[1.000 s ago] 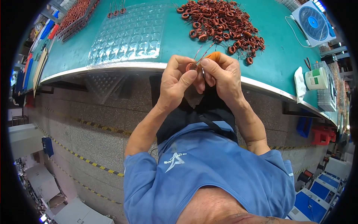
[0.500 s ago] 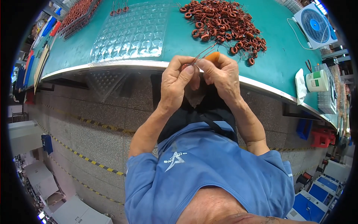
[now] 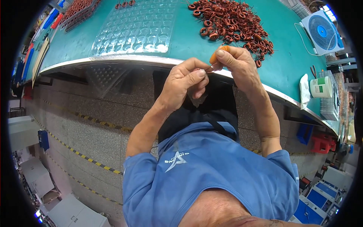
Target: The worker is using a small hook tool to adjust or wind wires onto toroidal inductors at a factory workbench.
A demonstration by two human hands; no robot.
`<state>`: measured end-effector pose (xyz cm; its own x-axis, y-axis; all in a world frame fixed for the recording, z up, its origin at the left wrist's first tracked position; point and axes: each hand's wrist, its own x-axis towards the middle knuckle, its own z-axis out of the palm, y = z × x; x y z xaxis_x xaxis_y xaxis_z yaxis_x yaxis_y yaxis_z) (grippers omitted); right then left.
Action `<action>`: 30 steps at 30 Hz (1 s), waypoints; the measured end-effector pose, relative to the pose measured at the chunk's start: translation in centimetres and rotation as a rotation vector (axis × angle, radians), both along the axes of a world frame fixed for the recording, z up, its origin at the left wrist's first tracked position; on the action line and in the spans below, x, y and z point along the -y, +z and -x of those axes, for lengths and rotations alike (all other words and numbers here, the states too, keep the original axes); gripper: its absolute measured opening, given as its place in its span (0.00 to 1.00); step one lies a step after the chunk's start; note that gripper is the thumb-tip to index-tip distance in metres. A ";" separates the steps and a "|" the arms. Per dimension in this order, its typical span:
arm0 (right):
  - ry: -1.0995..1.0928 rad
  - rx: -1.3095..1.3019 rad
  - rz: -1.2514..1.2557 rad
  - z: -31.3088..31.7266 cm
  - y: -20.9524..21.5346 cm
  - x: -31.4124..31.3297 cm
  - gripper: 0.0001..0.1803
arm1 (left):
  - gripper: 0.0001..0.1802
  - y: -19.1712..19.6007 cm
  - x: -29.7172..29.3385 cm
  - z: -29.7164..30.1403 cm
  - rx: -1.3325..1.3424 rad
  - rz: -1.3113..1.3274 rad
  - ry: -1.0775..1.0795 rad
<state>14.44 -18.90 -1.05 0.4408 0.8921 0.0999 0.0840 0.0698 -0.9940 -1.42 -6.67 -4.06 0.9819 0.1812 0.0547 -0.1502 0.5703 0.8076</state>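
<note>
Head view: the coil (image 3: 196, 69) sat pinched between thumb and fingers of the left hand (image 3: 184, 80); the right hand (image 3: 240, 67) curled nearby, its grasp impossible to tell.

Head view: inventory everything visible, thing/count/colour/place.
Flat worktop: 1, teal, top
Heaped wire-wound ring coils: many, copper-red, right of centre
Pocketed plastic sheet: 1, clear, left of heap
Separate ring coils: 3, copper-red, top left
Coil-filled tray: 1, dark, upper left
Square box fan: 1, white-blue, upper right
Round plastic tub: 1, white-green, right
Crumpled cloth: 1, white, beside tub
Striped floor tape: several, yellow-black, floor
Background equipment: uncounted, white/grey/blue, lower corners
Held ring coil: 1, copper-red, centre, mostly hidden
Fingertip cover: 1, orange, right of coil
Short-sleeved shirt: 1, blue, lower centre
Left hand: 1, bare, around coil
Right hand: 1, beside left
</note>
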 end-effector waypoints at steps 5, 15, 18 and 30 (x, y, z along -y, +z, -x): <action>-0.277 0.222 -0.062 0.0 0.7 -0.9 0.19 | 0.12 0.0 0.0 -0.6 0.003 -0.001 0.145; -0.016 0.243 0.090 1.0 3.2 -4.9 0.13 | 0.11 0.2 -2.8 -1.6 0.023 -0.332 0.380; 0.031 0.283 0.106 0.4 4.0 -6.8 0.11 | 0.11 0.3 -4.7 -2.2 0.051 -0.402 0.426; -0.018 0.682 -0.003 -10.4 4.7 -26.5 0.15 | 0.09 -2.1 -9.6 -4.0 -0.009 -1.498 0.940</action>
<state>24.85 7.56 3.64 0.2932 0.8844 0.3631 0.6931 0.0650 -0.7179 2.59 2.95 -6.12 0.5863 0.4364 0.6825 0.0456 -0.8589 0.5101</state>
